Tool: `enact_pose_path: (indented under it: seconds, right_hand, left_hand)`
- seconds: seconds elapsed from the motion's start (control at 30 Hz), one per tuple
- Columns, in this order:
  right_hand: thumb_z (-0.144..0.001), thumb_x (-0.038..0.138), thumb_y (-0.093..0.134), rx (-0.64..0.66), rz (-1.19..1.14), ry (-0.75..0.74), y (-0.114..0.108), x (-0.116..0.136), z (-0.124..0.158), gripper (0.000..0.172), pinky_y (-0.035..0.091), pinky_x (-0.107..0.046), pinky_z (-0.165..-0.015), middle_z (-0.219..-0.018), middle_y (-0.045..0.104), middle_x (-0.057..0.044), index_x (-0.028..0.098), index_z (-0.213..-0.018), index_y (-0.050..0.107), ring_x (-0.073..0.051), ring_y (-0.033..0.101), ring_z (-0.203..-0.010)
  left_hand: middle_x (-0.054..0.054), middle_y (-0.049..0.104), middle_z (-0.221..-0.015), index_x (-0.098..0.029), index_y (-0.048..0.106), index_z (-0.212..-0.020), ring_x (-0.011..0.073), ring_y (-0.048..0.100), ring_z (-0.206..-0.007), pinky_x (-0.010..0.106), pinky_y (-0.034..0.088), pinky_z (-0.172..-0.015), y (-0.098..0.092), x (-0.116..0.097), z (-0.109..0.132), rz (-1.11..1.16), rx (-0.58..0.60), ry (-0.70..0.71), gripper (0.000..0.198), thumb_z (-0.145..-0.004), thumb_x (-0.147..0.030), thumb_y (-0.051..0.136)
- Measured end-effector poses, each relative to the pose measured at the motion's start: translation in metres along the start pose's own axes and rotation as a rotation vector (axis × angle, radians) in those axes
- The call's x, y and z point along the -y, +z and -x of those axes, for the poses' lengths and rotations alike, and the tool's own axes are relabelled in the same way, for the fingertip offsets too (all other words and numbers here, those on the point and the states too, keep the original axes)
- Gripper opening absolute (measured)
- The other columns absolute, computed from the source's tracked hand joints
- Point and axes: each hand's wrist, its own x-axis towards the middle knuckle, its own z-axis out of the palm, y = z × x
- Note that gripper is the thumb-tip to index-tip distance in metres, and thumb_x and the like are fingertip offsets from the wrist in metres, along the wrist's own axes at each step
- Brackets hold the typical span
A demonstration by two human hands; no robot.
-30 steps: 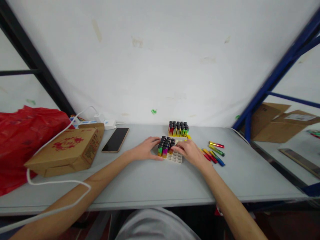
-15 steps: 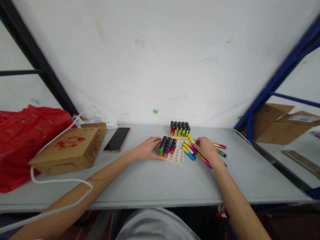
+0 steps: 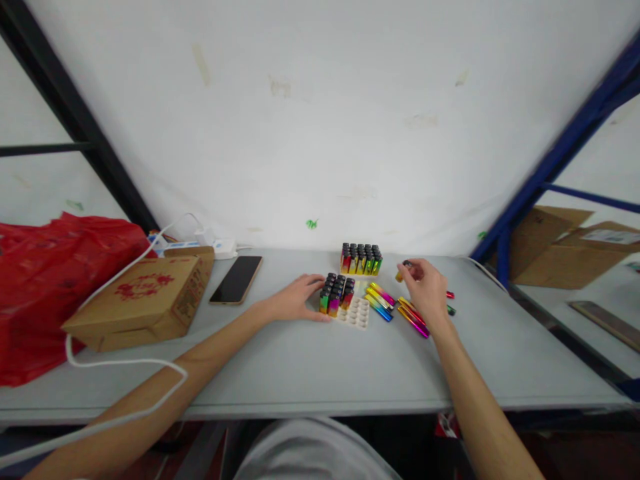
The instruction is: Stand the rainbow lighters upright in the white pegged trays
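Observation:
My left hand (image 3: 297,300) curves round the left end of a white tray (image 3: 361,313), thumb at the near side and fingers at the far side. Several lighters (image 3: 334,305) with black tops and shiny coloured bodies stand upright in its left part; round holes show at its right. To the right, my right hand (image 3: 425,283) is raised a little over the table, pinching a yellow lighter (image 3: 399,275) by its dark top. Loose lighters (image 3: 381,305) lie beside the tray, and more lighters (image 3: 414,319) lie below my right hand. Some are partly hidden behind it.
A second block of upright lighters (image 3: 361,260) stands behind, near the wall. On the left are a phone (image 3: 236,280), a cardboard box (image 3: 145,300), a red bag (image 3: 70,267) and a white cable (image 3: 170,363). Blue shelf posts (image 3: 545,160) and an open carton (image 3: 550,257) are at right.
My right hand has moved up and to the right from the loose lighters, lifting a yellow lighter. My left hand stays at the tray.

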Motion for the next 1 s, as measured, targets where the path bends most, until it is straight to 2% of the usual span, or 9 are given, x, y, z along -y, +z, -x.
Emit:
enact_pose_path:
  seconds: [0.1, 0.23, 0.33, 0.43, 0.6, 0.77, 1.0]
  right_hand:
    - [-0.110, 0.078, 0.048, -0.002, -0.143, -0.001, -0.002, 0.012, 0.004, 0.058, 0.058, -0.042, -0.084, -0.099, 0.081, -0.013, 0.023, -0.107, 0.069, -0.028, 0.073, -0.087]
    - [-0.111, 0.082, 0.045, 0.184, -0.397, 0.065, 0.006, 0.023, 0.011, 0.057, 0.061, -0.040, -0.083, -0.096, 0.083, -0.008, 0.027, -0.113, 0.058, -0.024, 0.076, -0.079]
    - [-0.109, 0.083, 0.050, 0.323, -0.557, 0.068, 0.015, 0.031, 0.016, 0.055, 0.058, -0.036, -0.073, -0.083, 0.078, 0.000, 0.028, -0.116, 0.053, -0.022, 0.071, -0.068]
    - [-0.108, 0.080, 0.052, 0.373, -0.477, 0.012, 0.019, 0.041, 0.022, 0.053, 0.048, -0.032, -0.063, -0.065, 0.060, 0.007, 0.028, -0.115, 0.057, -0.020, 0.059, -0.059]
    - [-0.108, 0.073, 0.053, 0.296, -0.265, -0.059, 0.020, 0.054, 0.029, 0.050, 0.038, -0.031, -0.063, -0.066, 0.050, 0.006, 0.026, -0.100, 0.065, -0.018, 0.050, -0.062]
    - [-0.103, 0.080, 0.056, 0.285, -0.232, -0.056, 0.026, 0.056, 0.033, 0.065, 0.030, -0.031, -0.059, -0.058, 0.036, 0.006, 0.027, -0.068, 0.045, -0.014, 0.035, -0.058]
    - [-0.099, 0.085, 0.054, 0.306, -0.297, -0.017, 0.037, 0.060, 0.040, 0.074, 0.025, -0.032, -0.057, -0.056, 0.029, 0.005, 0.028, -0.058, 0.031, -0.013, 0.027, -0.057]
  left_hand:
    - [0.021, 0.064, -0.169, -0.019, 0.070, -0.160, 0.0459, 0.060, -0.157, 0.057, 0.047, -0.137, 0.000, 0.000, 0.000, -0.002, -0.001, -0.002, 0.104, -0.083, -0.086, 0.091]
    - [0.020, 0.064, -0.170, -0.020, 0.070, -0.159, 0.0447, 0.060, -0.157, 0.056, 0.045, -0.138, 0.000, 0.000, 0.000, -0.011, 0.004, 0.001, 0.102, -0.084, -0.086, 0.091]
    - [0.020, 0.064, -0.169, -0.021, 0.071, -0.159, 0.0450, 0.060, -0.156, 0.058, 0.046, -0.137, 0.000, 0.000, 0.000, 0.002, -0.003, 0.007, 0.100, -0.084, -0.084, 0.092]
    - [0.019, 0.065, -0.169, -0.022, 0.071, -0.159, 0.0449, 0.060, -0.156, 0.059, 0.046, -0.137, 0.000, 0.000, -0.001, 0.009, -0.009, 0.010, 0.099, -0.084, -0.084, 0.092]
    - [0.020, 0.064, -0.169, -0.021, 0.069, -0.161, 0.0450, 0.060, -0.157, 0.058, 0.045, -0.138, 0.000, -0.001, -0.001, -0.017, 0.008, 0.007, 0.102, -0.085, -0.086, 0.089]
    - [0.021, 0.064, -0.169, -0.020, 0.070, -0.159, 0.0450, 0.060, -0.157, 0.058, 0.045, -0.138, 0.001, 0.000, -0.002, -0.004, -0.002, 0.015, 0.101, -0.085, -0.085, 0.091]
    - [0.020, 0.065, -0.167, -0.020, 0.071, -0.157, 0.0453, 0.060, -0.156, 0.057, 0.046, -0.137, 0.002, 0.003, -0.001, -0.005, -0.010, 0.020, 0.099, -0.084, -0.084, 0.092]
